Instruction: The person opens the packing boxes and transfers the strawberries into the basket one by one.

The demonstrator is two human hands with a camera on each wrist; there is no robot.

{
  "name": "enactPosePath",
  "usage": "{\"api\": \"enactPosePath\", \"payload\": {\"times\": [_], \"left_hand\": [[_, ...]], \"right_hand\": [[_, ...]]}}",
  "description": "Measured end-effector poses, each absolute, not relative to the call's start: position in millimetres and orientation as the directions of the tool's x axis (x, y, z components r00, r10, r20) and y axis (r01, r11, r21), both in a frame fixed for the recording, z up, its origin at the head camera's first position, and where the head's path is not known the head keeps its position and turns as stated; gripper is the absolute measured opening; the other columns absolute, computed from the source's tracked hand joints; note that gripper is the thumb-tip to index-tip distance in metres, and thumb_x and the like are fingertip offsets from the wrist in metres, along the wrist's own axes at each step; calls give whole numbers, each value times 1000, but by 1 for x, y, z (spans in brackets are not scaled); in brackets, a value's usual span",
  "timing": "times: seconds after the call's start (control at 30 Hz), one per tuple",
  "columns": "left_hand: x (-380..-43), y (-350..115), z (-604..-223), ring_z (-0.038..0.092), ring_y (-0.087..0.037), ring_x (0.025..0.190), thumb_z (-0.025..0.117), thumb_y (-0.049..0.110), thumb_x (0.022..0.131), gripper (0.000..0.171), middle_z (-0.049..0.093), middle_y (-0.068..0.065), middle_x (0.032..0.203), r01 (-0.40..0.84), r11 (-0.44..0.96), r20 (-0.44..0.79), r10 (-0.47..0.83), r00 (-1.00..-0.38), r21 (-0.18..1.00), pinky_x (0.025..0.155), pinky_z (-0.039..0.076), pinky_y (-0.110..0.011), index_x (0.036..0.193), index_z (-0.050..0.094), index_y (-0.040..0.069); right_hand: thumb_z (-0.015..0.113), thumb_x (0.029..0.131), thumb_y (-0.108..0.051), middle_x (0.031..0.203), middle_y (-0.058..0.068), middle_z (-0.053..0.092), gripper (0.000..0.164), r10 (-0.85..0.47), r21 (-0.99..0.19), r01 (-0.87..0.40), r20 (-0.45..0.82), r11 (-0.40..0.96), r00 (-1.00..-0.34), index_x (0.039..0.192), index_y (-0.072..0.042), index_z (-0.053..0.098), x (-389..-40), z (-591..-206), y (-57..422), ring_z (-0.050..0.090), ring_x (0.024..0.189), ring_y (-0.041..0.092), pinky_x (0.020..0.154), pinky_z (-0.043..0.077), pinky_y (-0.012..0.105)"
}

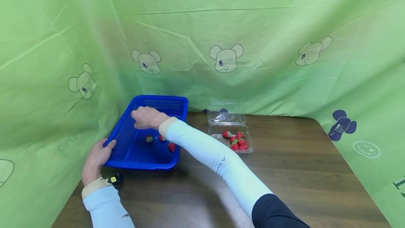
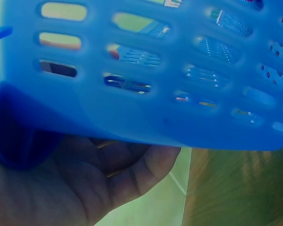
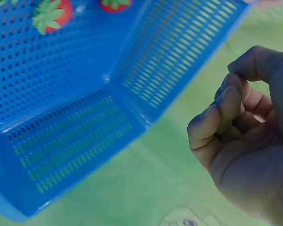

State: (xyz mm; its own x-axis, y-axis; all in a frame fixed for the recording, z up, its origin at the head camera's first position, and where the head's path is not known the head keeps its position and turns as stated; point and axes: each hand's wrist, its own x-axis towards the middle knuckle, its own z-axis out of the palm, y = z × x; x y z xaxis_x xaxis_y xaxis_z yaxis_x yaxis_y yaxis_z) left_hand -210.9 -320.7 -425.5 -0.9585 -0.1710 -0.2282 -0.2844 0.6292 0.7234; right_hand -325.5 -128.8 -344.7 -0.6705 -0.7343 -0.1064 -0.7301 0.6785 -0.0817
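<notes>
Blue and holding strawberries (image 1: 171, 147), the basket (image 1: 136, 154) is gripped at eight o'clock by the left hand (image 1: 97, 156), probably for steadiness, beneath the curled, seemingly empty right hand (image 1: 147, 117), with a punnet (image 1: 216, 137) at three o'clock.

Head view: right arm (image 1: 205, 147) covers part of the right rim of the blue basket (image 1: 142, 165) and partly hides one strawberry (image 1: 161, 138); fingers of the left hand (image 1: 98, 154) are mostly out of sight behind the basket wall. Left wrist view: basket cut off by the top edge, shapes behind its slots too blurred to identify. Right wrist view: upper strawberries (image 3: 114, 4) cropped by the top edge, right hand (image 3: 247, 136) by the right edge.
</notes>
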Motion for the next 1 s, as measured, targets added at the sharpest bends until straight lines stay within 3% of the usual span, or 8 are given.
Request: {"api": "enactPosePath", "payload": {"times": [0.2,0.4,0.8,1.0], "left_hand": [[-209,-324,-426,58,-32,100,28,52,100,68,53,-28,124,-274,636,-218,-167,-961,722,79,42,-33,138,37,-4],[-209,-324,-423,55,-35,104,27,53,100,70,52,-30,125,-268,666,-210,-169,-963,696,81,41,-35,139,37,-4],[-208,-325,-425,57,-32,99,27,53,100,69,54,-29,121,-279,658,-226,-167,-960,699,77,41,-33,138,37,-4],[-209,-323,-422,56,-35,102,27,53,99,70,52,-30,124,-274,661,-224,-162,-961,698,79,41,-34,139,36,-4]], "right_hand": [[52,95,-24,70,-6,36,15,-761,-108,-756,-4,645,-649,83,-19,46,-319,-321,-110,36,60,9,52,33,23],[48,96,-20,66,-7,30,25,-771,-115,-779,114,616,-626,73,-19,38,-313,-304,-83,27,56,9,50,24,23],[45,96,-21,62,-7,29,28,-777,-40,-794,186,606,-602,69,-20,35,-296,-282,-44,25,55,9,49,21,25],[48,93,-20,60,-8,33,25,-760,-1,-785,251,620,-600,70,-20,39,-293,-279,-15,33,55,9,48,28,26]]}}
